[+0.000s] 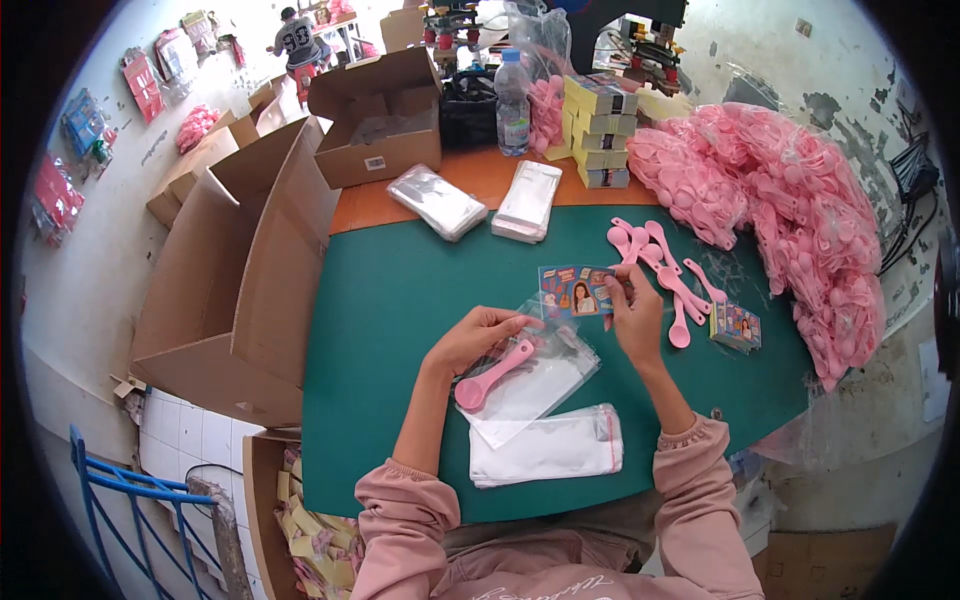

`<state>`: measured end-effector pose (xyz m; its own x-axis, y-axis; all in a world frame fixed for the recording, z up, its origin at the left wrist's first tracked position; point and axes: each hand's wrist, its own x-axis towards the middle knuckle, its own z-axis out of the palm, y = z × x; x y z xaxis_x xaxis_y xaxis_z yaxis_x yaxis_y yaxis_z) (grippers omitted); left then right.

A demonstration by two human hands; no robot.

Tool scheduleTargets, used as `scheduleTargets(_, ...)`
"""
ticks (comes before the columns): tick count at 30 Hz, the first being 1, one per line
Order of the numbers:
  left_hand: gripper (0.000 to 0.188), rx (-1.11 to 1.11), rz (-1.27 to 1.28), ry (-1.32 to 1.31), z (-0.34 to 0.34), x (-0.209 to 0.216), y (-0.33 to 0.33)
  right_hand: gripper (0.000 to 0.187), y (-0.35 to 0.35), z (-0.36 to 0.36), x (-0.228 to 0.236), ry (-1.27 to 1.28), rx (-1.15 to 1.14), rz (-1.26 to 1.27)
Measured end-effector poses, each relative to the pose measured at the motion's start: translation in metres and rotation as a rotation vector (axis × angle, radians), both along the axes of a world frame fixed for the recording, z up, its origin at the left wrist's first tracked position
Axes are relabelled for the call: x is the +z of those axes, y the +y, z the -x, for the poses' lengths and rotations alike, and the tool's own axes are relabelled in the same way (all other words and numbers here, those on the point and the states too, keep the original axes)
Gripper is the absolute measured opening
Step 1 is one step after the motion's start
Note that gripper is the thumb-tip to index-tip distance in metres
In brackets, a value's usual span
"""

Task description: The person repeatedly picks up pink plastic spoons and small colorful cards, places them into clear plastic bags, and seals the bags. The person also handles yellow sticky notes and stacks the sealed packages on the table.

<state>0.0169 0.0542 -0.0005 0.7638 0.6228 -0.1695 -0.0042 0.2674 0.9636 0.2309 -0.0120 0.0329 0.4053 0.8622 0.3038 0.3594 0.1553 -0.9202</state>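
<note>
My left hand (478,338) pinches the open end of a clear plastic bag (545,385), and a pink measuring spoon (493,377) lies in or on that bag; I cannot tell which. Between the fingers of my right hand (636,312) is a colourful printed card (577,291), held at the bag's mouth. A pile of white-looking plastic bags (545,446) lies just in front of me. Right of my right hand are several loose pink spoons (680,290) and a small stack of printed cards (736,327).
Two bundles of clear bags (527,200) lie at the table's far side. Behind them stand a water bottle (512,105) and stacked card bundles (603,130). A big heap of bagged pink spoons (780,190) fills the right edge. Large cardboard boxes (240,270) flank the left.
</note>
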Motion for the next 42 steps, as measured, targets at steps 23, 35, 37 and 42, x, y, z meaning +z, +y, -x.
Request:
scheduleTargets(23, 0.031, 0.026, -0.056, 0.101, -0.002, 0.01, -0.004, 0.005, -0.003, -0.01, 0.017, -0.423, 0.36, -0.101)
scheduleTargets(35, 0.031, -0.112, -0.164, 0.041, -0.005, 0.012, -0.007, 0.01, -0.005, 0.001, 0.01, -0.218, 0.476, 0.041)
scheduleTargets(37, 0.032, -0.125, -0.166, 0.054, -0.003, 0.015, -0.007, 0.012, -0.005, 0.001, 0.013, -0.177, 0.483, 0.06)
scheduleTargets(42, 0.04, -0.205, -0.077, -0.012, -0.002, 0.013, -0.006, 0.013, -0.009, 0.012, 0.01, -0.126, 0.424, 0.105)
